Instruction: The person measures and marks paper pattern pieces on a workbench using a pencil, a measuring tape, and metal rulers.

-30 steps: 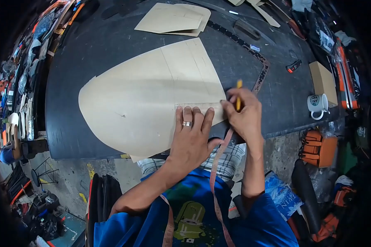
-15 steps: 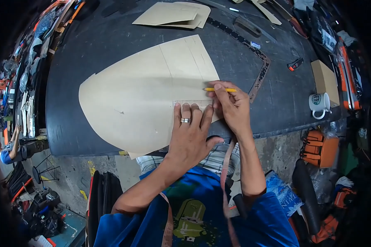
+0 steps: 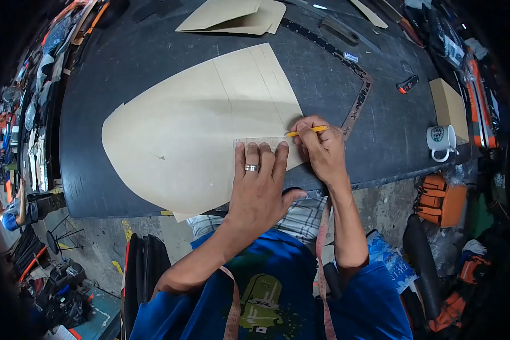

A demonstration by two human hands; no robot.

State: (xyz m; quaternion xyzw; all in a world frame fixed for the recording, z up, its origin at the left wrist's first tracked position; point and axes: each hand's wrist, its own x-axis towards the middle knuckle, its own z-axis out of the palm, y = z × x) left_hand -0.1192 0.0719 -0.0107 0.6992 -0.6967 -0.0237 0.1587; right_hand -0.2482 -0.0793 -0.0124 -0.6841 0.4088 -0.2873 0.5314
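Note:
A large sheet of tan pattern paper (image 3: 170, 124) with a rounded left end and pencil lines lies on the dark table. My left hand (image 3: 259, 175), a ring on one finger, rests flat with fingers stretched, pressing a short clear ruler (image 3: 260, 141) onto the paper. In my right hand (image 3: 323, 147) a yellow pencil (image 3: 306, 131) is pinched, its tip at the right end of the ruler. The fingertips of my left hand cover part of the ruler's lower edge.
A worn metal square (image 3: 360, 99) lies right of the paper. Folded tan paper (image 3: 232, 17) sits at the back. A red-black tool (image 3: 407, 84), a white mug (image 3: 441, 141) and a cardboard box (image 3: 449, 107) stand near the right edge. Another person (image 3: 18, 212) is far left.
The pencil tip has come down from above the ruler to its right end. My right hand has shifted slightly with it, while my left hand stays on the ruler.

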